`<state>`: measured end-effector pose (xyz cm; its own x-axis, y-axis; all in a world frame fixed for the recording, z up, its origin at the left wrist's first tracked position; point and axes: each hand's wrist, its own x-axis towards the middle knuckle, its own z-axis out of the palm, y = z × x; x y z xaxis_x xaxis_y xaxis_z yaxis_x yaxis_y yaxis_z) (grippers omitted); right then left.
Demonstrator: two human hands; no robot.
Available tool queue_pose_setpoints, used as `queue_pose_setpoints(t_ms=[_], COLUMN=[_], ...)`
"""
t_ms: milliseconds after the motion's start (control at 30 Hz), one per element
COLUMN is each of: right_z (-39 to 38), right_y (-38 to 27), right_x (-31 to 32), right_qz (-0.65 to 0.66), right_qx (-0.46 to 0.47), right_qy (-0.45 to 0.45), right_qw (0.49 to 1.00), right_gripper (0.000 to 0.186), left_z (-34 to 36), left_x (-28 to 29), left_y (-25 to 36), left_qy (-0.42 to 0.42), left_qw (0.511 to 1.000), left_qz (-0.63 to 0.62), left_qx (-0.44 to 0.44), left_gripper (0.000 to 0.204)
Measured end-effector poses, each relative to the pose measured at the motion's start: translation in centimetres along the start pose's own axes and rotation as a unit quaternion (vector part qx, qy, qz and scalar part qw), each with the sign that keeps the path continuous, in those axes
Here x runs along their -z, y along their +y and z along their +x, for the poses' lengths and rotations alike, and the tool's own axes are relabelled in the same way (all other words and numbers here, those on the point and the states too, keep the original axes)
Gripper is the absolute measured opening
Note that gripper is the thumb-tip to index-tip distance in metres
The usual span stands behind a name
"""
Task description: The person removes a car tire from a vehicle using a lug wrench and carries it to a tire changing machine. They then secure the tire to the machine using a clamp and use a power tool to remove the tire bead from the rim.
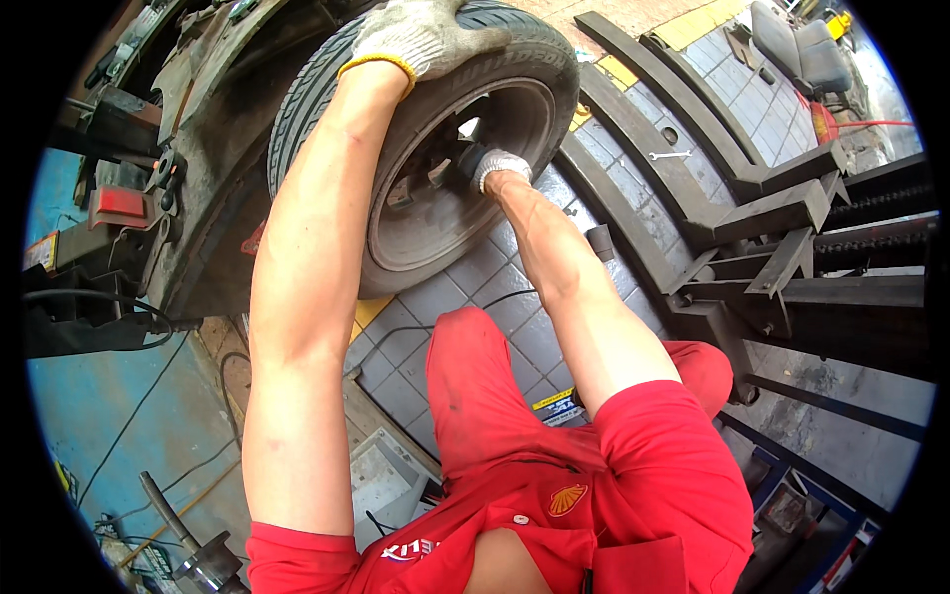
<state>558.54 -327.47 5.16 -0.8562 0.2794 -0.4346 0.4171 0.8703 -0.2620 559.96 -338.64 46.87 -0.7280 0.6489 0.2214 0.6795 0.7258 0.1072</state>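
Observation:
A car wheel (401, 247) with a black treaded tyre stands upright in front of me, its dusty rim facing me. My left hand (421, 40), in a whitish knitted glove with a yellow cuff, lies over the top of the tyre. Its thumb stretches across the sidewall; the fingertips run out at the upper edge. Through the rim's hollow reaches my right hand (500, 166), also gloved, close to the wheel's centre. Its fingers look bent in dark shadow, and what they hold, if anything, is hidden.
Dark steel lift arms (643, 148) spread over the tiled floor at right, with a wrench (671, 154) lying between two of them. A rusty metal machine panel (213, 148) rises at left. A cable (396, 332) crosses the tiles near my knee. A red-handled tool (826, 124) lies far right.

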Motion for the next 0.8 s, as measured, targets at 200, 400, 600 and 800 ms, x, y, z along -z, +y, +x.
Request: queue_pose_setpoints(t_ms=[200, 400, 600, 800], right_z=[-5.4, -9.5, -8.3, -9.1], right_y=[-5.2, -5.7, -2.2, -3.9], right_x=[2.5, -0.6, -0.1, 1.4], right_qz=[0.17, 0.09, 0.148, 0.112], right_qx=[0.05, 0.048, -0.036, -0.052], right_qy=[0.035, -0.032, 0.002, -0.028], right_qw=[0.984, 0.994, 0.988, 0.992], right_gripper=[0.061, 0.055, 0.058, 0.055], left_z=[-1.7, -1.5, -1.6, -0.9], left_x=[-0.9, -0.3, 0.2, -0.8], left_y=[-3.4, -2.1, -0.3, -0.4], left_qy=[-0.029, -0.018, -0.001, -0.011], left_qw=[0.998, 0.999, 1.0, 0.999], left_qz=[0.015, 0.013, -0.016, 0.015], left_qx=[0.046, 0.04, 0.004, 0.026], left_gripper=[0.078, 0.08, 0.081, 0.079])
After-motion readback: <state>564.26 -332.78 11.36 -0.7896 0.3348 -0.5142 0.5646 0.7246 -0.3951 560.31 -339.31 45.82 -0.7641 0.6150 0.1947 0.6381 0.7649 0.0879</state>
